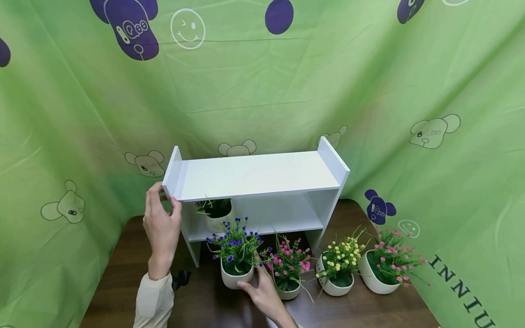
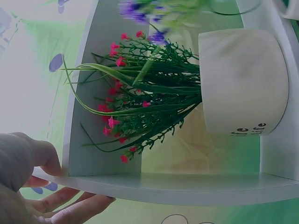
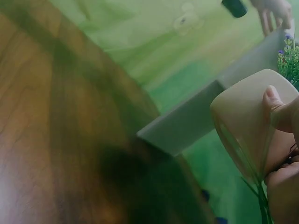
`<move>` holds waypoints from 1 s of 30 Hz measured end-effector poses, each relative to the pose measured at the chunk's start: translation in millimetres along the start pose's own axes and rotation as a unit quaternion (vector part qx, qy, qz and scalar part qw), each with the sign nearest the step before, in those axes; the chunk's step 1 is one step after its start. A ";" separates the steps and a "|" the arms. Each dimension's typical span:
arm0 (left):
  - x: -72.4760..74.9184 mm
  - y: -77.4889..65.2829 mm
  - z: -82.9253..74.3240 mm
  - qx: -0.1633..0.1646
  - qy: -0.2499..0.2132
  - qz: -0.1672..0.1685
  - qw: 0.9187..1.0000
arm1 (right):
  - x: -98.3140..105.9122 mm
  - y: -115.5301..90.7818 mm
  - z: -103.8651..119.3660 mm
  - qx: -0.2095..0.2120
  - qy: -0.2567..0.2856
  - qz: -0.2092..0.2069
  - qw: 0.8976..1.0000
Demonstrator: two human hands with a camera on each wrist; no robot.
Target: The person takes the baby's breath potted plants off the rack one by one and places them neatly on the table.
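A white two-tier shelf stands on a dark wooden table. My left hand grips the upper corner of its left side panel, thumb in front and fingers behind; in the left wrist view the left hand wraps that panel's edge. My right hand holds a white pot of blue flowers in front of the shelf, its thumb pressed on the pot. Another white pot with pink flowers sits inside the shelf at its left end.
Three more white pots stand in a row right of the blue one: pink flowers, yellow flowers, pink flowers. A green printed curtain closes in behind and on both sides.
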State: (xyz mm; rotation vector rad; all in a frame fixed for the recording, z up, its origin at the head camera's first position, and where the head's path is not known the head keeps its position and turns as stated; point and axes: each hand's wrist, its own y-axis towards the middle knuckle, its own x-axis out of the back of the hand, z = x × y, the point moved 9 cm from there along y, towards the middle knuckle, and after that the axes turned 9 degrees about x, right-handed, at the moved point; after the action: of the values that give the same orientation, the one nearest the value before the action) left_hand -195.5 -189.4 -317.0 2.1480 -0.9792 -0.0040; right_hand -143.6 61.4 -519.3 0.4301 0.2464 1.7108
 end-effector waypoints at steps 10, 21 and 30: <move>0.0 -0.4 -0.5 0.001 0.004 0.002 1.000 | -2.6 -13.8 -27.6 0.023 0.049 -0.011 0.998; 0.6 0.6 -1.0 0.000 0.006 0.001 1.000 | -5.1 -22.8 -52.6 0.050 -0.022 -0.014 0.998; 1.0 0.5 0.0 0.001 0.006 -0.001 1.000 | -5.8 -33.5 -73.4 -0.005 -0.105 0.012 0.994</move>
State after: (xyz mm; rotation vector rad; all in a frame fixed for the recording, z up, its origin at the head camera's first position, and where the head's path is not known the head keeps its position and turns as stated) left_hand -195.2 -190.3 -316.4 2.1478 -0.9703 0.0089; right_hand -143.2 67.5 -600.0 0.6026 0.0798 1.6739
